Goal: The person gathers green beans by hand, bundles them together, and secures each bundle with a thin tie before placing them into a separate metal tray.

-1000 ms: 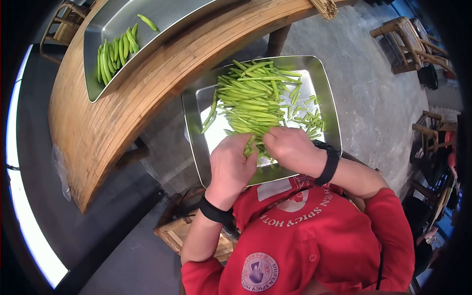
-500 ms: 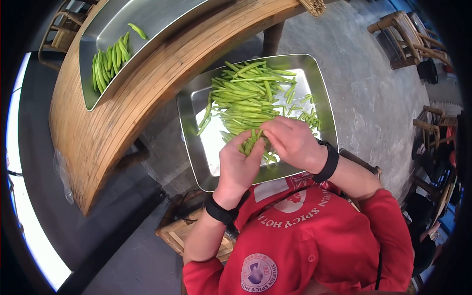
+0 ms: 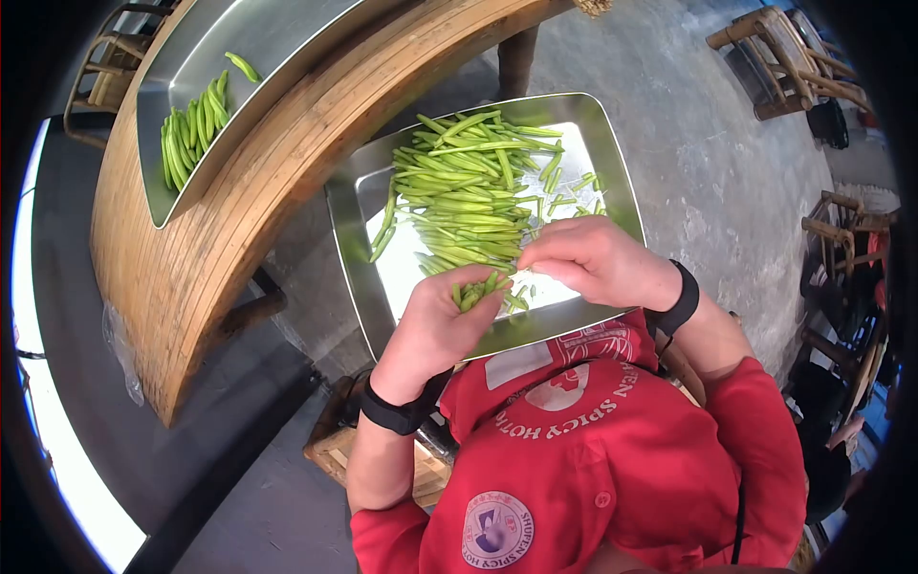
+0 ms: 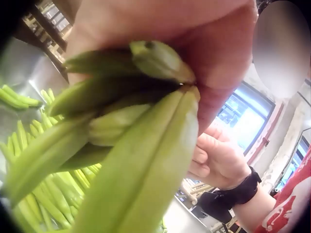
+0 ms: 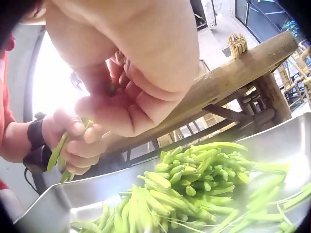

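Observation:
The left hand (image 3: 442,314) grips a small bunch of green beans (image 3: 474,291), whose ends fill the left wrist view (image 4: 146,160). Just to its right, over the tray's near side, the right hand (image 3: 595,264) has thumb and fingertips pinched together; a small greenish bit (image 5: 112,89) shows between them in the right wrist view. Beneath and beyond both hands, a metal tray (image 3: 626,206) holds a large pile of beans (image 3: 459,196), with short cut pieces (image 3: 560,203) scattered at the pile's right.
At the upper left, a second metal tray (image 3: 277,48) with several beans (image 3: 196,129) stands on a curved wooden table (image 3: 229,191). Bamboo chairs (image 3: 779,62) are on the right. A wooden stool (image 3: 335,454) is beside the person, who wears a red shirt (image 3: 593,430).
The right hand has moved rightward and slightly down, away from the bunch, after meeting the left hand there. The left hand still holds the beans. The trays have shifted left in the head view.

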A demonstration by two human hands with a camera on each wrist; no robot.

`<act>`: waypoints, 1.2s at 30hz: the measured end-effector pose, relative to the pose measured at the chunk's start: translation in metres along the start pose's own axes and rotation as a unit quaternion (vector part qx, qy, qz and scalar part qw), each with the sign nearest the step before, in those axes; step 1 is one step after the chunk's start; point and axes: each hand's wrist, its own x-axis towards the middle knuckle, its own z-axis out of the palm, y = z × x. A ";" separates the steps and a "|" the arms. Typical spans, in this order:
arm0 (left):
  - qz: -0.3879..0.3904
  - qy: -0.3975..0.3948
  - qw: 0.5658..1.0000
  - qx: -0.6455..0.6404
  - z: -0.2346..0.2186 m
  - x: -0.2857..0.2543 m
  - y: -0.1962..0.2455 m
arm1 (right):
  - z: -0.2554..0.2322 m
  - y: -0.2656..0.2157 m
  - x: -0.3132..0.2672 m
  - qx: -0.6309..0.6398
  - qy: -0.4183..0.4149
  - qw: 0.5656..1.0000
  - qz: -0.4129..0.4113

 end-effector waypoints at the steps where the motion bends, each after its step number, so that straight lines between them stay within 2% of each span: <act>1: 0.011 0.004 1.000 0.011 -0.001 0.000 -0.001 | -0.003 -0.001 -0.002 0.011 0.006 1.000 0.017; 3: 0.020 0.009 0.999 0.023 -0.005 -0.001 -0.002 | -0.010 -0.001 -0.006 0.023 0.012 0.999 0.033; 5: 0.021 0.036 0.993 0.112 -0.009 -0.002 -0.005 | -0.019 0.002 -0.013 -0.003 0.037 0.997 0.067; 6: 0.020 0.037 0.993 0.111 -0.012 -0.003 -0.009 | -0.025 0.009 -0.018 -0.018 0.055 0.996 0.065; 7: 0.029 0.067 0.988 0.139 -0.016 -0.005 -0.016 | -0.030 0.011 -0.022 -0.017 0.053 0.996 0.066; 9: 0.037 0.098 0.981 0.166 -0.022 -0.009 -0.020 | -0.038 0.014 -0.025 -0.178 0.061 0.979 0.081; 10: 0.025 0.106 0.979 0.169 -0.026 -0.011 -0.022 | -0.034 0.018 -0.024 -0.311 0.096 0.945 0.014; 11: 0.013 0.114 0.978 0.173 -0.027 -0.013 -0.023 | -0.025 0.020 -0.023 -0.311 0.095 0.946 0.014; 13: 0.001 0.125 0.974 0.189 -0.027 -0.012 -0.027 | 0.000 0.020 -0.021 -0.249 0.041 0.968 0.017; 15: -0.014 0.134 0.969 0.206 -0.025 -0.013 -0.032 | 0.031 0.017 -0.018 -0.247 -0.051 0.968 0.000; 17: -0.008 0.148 0.962 0.228 -0.019 -0.011 -0.035 | 0.060 0.016 -0.013 -0.278 -0.046 0.959 0.003; 20: 0.000 0.147 0.958 0.247 -0.012 -0.007 -0.039 | 0.079 0.023 -0.006 -0.322 -0.050 0.946 0.000; 22: -0.003 0.143 0.957 0.254 -0.008 -0.005 -0.038 | 0.080 0.023 -0.004 -0.334 -0.060 0.941 -0.007; 25: 0.036 0.151 0.947 0.281 0.000 -0.002 -0.036 | 0.073 0.016 0.000 -0.310 -0.064 0.948 -0.023; 28: 0.020 0.110 0.947 0.302 0.003 -0.004 -0.029 | 0.063 0.001 0.002 -0.264 -0.052 0.963 0.002; 31: 0.042 0.090 0.951 0.293 0.002 -0.006 -0.028 | 0.054 -0.002 0.004 -0.263 -0.049 0.964 0.001; 33: 0.055 0.095 0.968 0.225 0.001 -0.008 -0.032 | 0.050 -0.001 0.004 -0.251 -0.068 0.965 -0.035; 36: 0.064 0.110 0.970 0.206 0.003 -0.009 -0.032 | 0.049 0.001 0.004 -0.242 -0.066 0.966 -0.054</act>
